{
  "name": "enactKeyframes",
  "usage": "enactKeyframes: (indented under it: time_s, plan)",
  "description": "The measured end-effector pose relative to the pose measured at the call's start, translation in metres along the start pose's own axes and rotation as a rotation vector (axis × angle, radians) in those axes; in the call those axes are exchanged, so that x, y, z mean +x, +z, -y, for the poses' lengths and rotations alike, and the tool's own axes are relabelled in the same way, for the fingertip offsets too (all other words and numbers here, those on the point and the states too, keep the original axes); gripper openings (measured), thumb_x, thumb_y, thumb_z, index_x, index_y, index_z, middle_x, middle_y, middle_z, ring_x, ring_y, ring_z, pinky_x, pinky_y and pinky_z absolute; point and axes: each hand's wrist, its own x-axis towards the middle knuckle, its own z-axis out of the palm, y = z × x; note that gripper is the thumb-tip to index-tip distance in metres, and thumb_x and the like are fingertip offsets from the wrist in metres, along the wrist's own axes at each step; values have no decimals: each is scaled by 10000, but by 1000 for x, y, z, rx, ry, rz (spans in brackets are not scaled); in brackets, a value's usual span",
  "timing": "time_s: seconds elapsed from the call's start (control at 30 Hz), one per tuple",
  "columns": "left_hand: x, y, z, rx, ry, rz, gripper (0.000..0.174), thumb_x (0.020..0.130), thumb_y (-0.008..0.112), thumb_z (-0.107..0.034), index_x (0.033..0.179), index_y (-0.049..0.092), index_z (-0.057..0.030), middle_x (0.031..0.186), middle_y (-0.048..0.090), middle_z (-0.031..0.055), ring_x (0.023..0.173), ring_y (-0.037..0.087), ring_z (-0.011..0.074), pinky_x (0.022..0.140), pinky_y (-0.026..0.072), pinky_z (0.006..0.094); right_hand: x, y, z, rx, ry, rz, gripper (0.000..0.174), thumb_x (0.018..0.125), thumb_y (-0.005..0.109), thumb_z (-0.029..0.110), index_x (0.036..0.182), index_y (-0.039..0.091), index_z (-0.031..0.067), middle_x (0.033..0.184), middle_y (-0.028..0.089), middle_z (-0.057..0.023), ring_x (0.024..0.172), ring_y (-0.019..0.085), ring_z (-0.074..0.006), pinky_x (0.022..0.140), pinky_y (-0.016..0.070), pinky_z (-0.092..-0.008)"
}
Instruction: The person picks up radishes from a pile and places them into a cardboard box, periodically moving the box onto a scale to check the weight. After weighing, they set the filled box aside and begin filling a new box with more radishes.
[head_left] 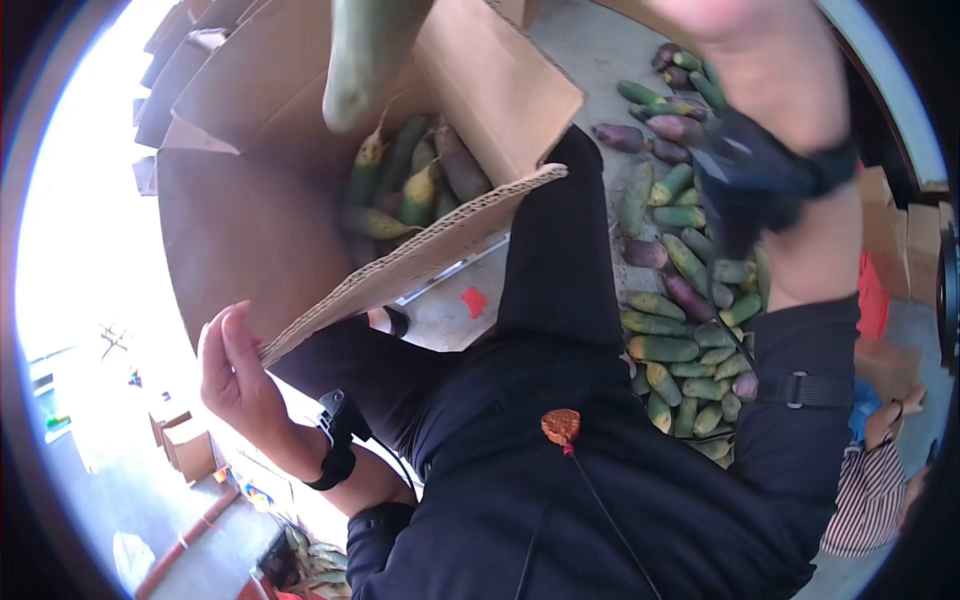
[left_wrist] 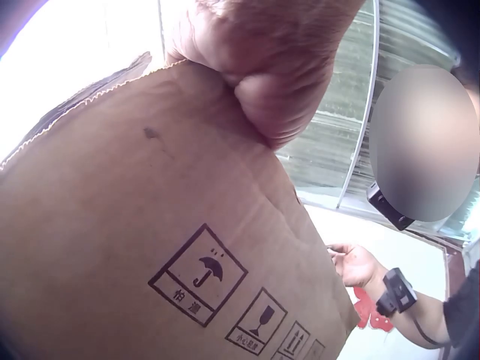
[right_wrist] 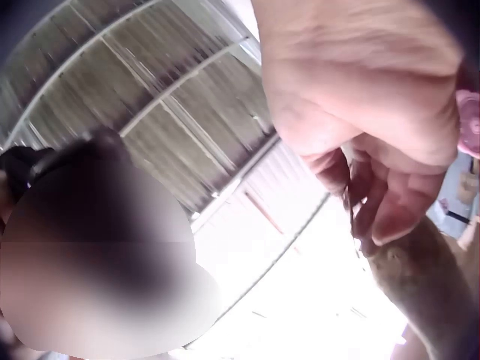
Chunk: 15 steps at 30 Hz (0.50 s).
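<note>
My left hand (head_left: 240,370) grips the near rim of an open cardboard box (head_left: 230,240) at its left corner. In the left wrist view, the palm lies against the top edge of the printed box wall (left_wrist: 135,202). Several radishes (head_left: 420,190), green and purplish with yellow-tipped ends, lie inside the box. My right hand (head_left: 745,35) is raised at the top of the head view, its fingers out of frame. The right wrist view shows it pinching a radish (right_wrist: 424,277) by one end. A pale green radish (head_left: 370,60) reaches down over the box opening.
Rows of green and purple radishes (head_left: 690,300) cover the floor on the right. A red scrap (head_left: 474,301) lies between my legs. More cardboard boxes (head_left: 188,447) stand at the left. A person in striped clothing (head_left: 868,500) is at the far right.
</note>
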Motion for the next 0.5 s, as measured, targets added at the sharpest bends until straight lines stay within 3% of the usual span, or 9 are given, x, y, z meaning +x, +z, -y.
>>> enactKeyframes:
  time_s: [0.03,0.07,0.1,0.23,0.3,0.37,0.43,0.5]
  plan:
    - [0,0,0,7,10,11,190,935,532,-117,878,664,6,671,544,-5,594,455,52,529,347,195,1,-11,-23,196,32,157,182,917,502,161,990,586,17,908,635,-70,805,618,-150,666,501,-262]
    - [0,0,-1,-1,15,26,190,935,532,-117,878,664,6,671,544,-5,594,455,52,529,347,195,-1,2,-29,-142,141,-166,176,919,530,179,990,590,29,878,618,-34,800,596,-123,663,491,-248]
    - [0,0,-2,32,9,16,194,939,526,-119,878,665,2,660,534,-9,589,449,49,525,336,195,-6,-3,-33,-218,181,-251,188,922,541,208,992,599,44,886,613,-19,827,584,-112,668,482,-241]
    - [-1,2,-1,70,23,-5,220,951,505,-135,877,669,-8,633,509,-15,566,427,40,511,299,196,-53,-60,-48,-201,213,-351,197,920,554,217,1019,594,51,921,612,-21,839,584,-111,685,480,-245]
    - [-1,-1,5,56,39,3,236,956,500,-152,878,672,-9,612,485,-21,553,407,36,502,273,200,-91,-90,-55,-281,297,-588,227,913,572,221,1044,584,36,909,599,-13,833,574,-108,716,469,-241]
    - [-1,-1,6,65,-4,-10,247,960,494,-160,887,679,-14,601,459,-34,560,396,33,503,264,201,-144,-130,-83,-591,326,-660,283,898,554,278,1073,592,59,982,625,-27,896,581,-131,704,444,-260]
    - [-1,1,6,70,-6,-2,252,961,493,-168,890,682,-18,601,452,-38,564,394,32,504,263,200,-200,-144,-100,-564,539,-765,282,889,573,291,1074,599,80,960,623,-5,899,568,-90,701,439,-240]
    - [-2,3,5,118,-25,-60,267,963,493,-193,890,685,-23,601,436,-44,565,382,32,505,260,200,-264,-162,-133,-826,757,-816,227,877,570,227,1017,615,55,840,608,13,777,560,-90,646,433,-240]
